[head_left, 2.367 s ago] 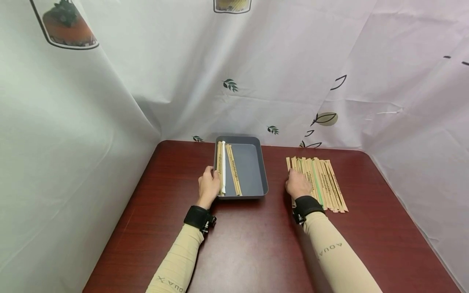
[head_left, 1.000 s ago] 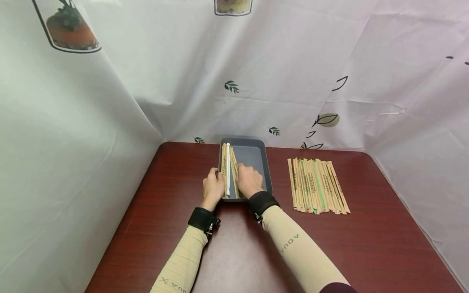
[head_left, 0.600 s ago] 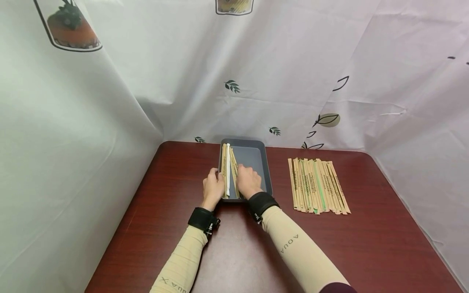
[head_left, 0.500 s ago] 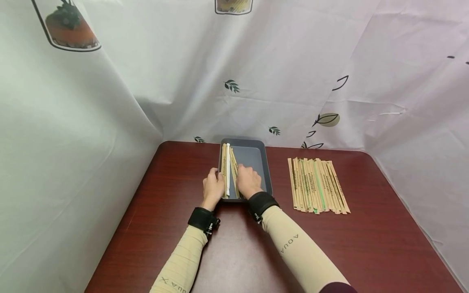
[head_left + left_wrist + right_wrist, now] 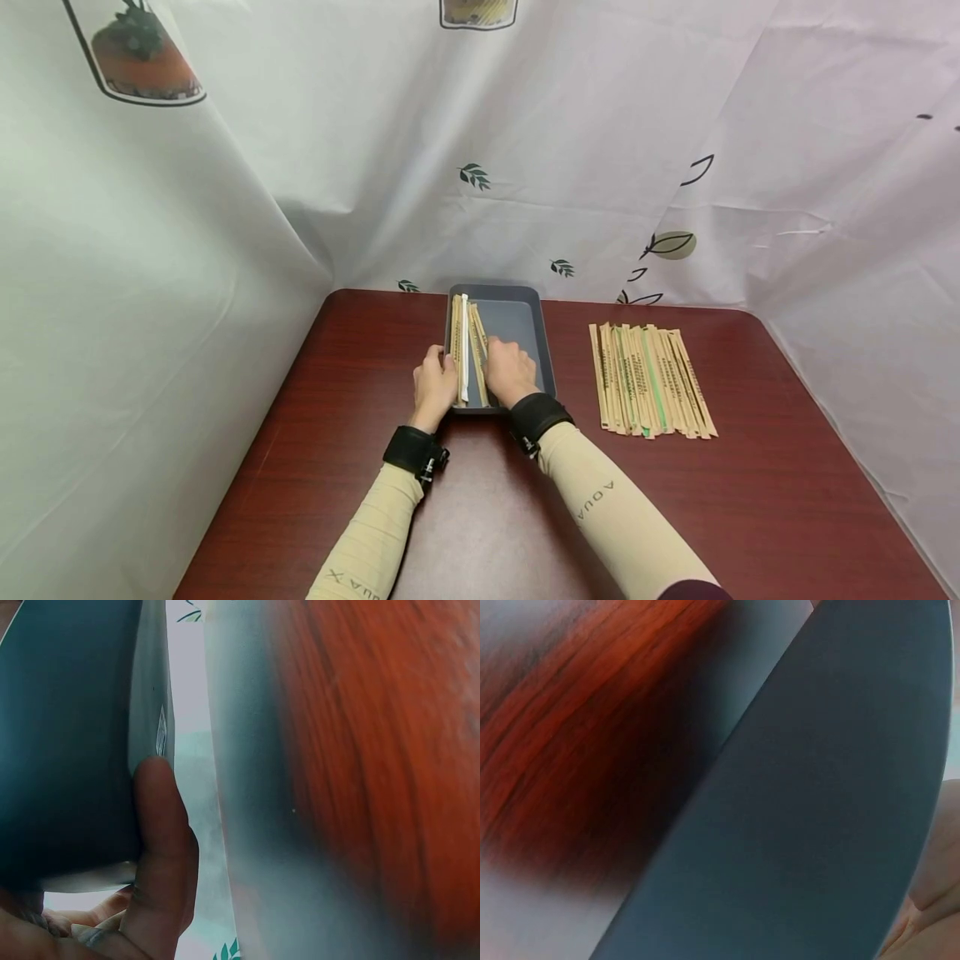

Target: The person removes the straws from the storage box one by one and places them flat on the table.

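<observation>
Your left arm slants inward, and its grip holds the gray tray by its side wall, a finger lying along the outer face. Your right arm angles in from the other side, its grip bent down inside the tray just right of the tan wrapped sticks and white stick; its fingertips are hidden, so you cannot tell whether they pinch anything. Well right of that grip, a row of wrapped sticks lies on the counter.
</observation>
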{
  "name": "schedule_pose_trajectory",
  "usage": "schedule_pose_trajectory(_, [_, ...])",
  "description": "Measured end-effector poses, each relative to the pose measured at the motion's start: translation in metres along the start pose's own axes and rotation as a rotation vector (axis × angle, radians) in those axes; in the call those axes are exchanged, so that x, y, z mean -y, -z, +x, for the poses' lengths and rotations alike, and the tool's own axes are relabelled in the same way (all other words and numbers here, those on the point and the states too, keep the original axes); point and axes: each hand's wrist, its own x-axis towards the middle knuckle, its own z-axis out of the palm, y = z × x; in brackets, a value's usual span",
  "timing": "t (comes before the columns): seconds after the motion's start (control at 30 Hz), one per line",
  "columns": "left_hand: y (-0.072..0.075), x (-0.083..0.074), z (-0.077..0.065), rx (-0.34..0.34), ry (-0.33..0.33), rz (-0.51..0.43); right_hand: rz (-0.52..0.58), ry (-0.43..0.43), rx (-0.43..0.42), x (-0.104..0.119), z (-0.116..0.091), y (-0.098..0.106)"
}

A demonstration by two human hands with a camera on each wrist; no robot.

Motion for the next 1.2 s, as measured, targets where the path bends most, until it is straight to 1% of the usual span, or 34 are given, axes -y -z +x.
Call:
schedule_pose_trajectory(0.2, [0.001,0.001,0.0,0.002,0.003,-0.001,0.022,0.009,-0.046,-0.008,0.003,0.015])
schedule_pose_trajectory(0.27, [0.002,0.002,0.0,0.001,0.009,-0.002,0.031,0.0,-0.063,-0.014,0.006,0.021])
schedule_pose_trajectory(0.37, [0.004,0.004,0.0,-0.01,0.012,-0.002,0.047,-0.04,-0.078,-0.023,0.011,0.031])
schedule_pose_trajectory(0.53, [0.006,0.006,0.001,-0.003,0.007,-0.011,0.078,-0.11,-0.087,-0.046,0.014,0.052])
schedule_pose_trajectory(0.63, [0.007,0.006,0.002,0.001,-0.008,-0.017,0.088,-0.124,-0.107,-0.063,0.015,0.062])
schedule_pose_trajectory(0.73, [0.008,0.005,0.004,-0.003,-0.028,-0.021,0.1,-0.121,-0.124,-0.08,0.015,0.068])
schedule_pose_trajectory(0.87, [0.008,0.003,0.005,-0.019,-0.03,-0.014,0.102,-0.123,-0.121,-0.102,0.012,0.069])
schedule_pose_trajectory(0.93, [0.009,0.003,0.006,-0.026,-0.023,-0.009,0.09,-0.149,-0.104,-0.112,0.009,0.067])
schedule_pose_trajectory(1.1, [0.01,0.003,0.006,-0.021,-0.014,-0.005,0.027,-0.2,-0.064,-0.132,0.0,0.057])
schedule_pose_trajectory(1.2, [0.011,0.004,0.006,-0.021,-0.015,-0.002,0.005,-0.199,-0.058,-0.141,-0.006,0.05])
